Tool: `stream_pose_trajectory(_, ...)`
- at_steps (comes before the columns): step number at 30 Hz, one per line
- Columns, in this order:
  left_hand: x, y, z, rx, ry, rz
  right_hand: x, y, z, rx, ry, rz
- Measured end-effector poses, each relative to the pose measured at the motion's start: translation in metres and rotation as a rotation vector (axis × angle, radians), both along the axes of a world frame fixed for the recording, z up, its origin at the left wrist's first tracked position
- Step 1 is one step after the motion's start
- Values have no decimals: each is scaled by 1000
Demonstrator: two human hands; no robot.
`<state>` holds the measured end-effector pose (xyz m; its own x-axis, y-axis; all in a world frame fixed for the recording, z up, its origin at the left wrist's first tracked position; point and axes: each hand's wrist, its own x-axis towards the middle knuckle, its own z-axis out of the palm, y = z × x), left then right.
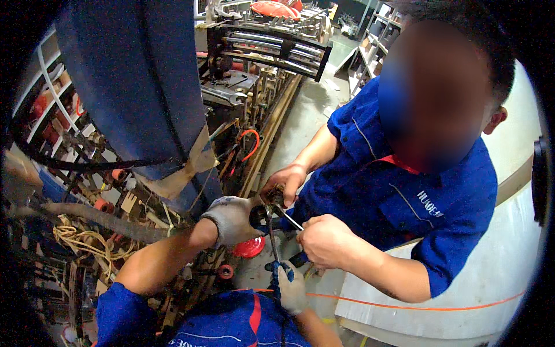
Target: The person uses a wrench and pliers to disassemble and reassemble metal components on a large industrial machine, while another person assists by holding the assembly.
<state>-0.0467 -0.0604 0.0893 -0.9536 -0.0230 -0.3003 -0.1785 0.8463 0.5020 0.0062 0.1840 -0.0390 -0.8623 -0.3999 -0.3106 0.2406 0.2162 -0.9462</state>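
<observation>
My left hand, in a white glove with the sleeve of a blue work jacket behind it, is closed round the side of a dark metal fitting. A dark cable hangs from the fitting. Lower down my right hand, in a white glove with blue coated fingers, is wrapped round that cable. Facing me, a co-worker's bare hand touches the top of the fitting. The co-worker's other hand grips a thin metal rod tool, its tip at the fitting. The fitting's details are partly hidden.
A large dark blue sleeve stands at the left, among a circular rack of rollers and a coil of tan rope. A wrench lies on the machine beyond. An orange cord crosses a pale sheet; a red round object is below.
</observation>
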Motion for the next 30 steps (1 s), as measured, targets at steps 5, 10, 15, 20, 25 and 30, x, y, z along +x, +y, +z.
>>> stream_pose_trajectory(5, -1, -2, 6, -19, -13, -41, -6, -1, -9, 48, -59, 57)
stream_pose_trajectory(10, -7, -5, -3, -58, -71, -67, -4, -9, 2, 73, -20, 34)
stream_pose_trajectory(15, -9, -2, 9, -48, -96, -84, -1, -4, -10, 56, 26, 63)
stream_pose_trajectory(20, -13, -3, 6, -43, -50, -76, -5, 0, -11, 66, 4, 73)
stream_pose_trajectory(25, -12, -4, -1, -34, -79, -57, -6, 4, -18, 121, 100, 113)
stream_pose_trajectory(30, -13, -10, -14, 4, -112, -27, -7, 2, -25, 151, 68, 129)
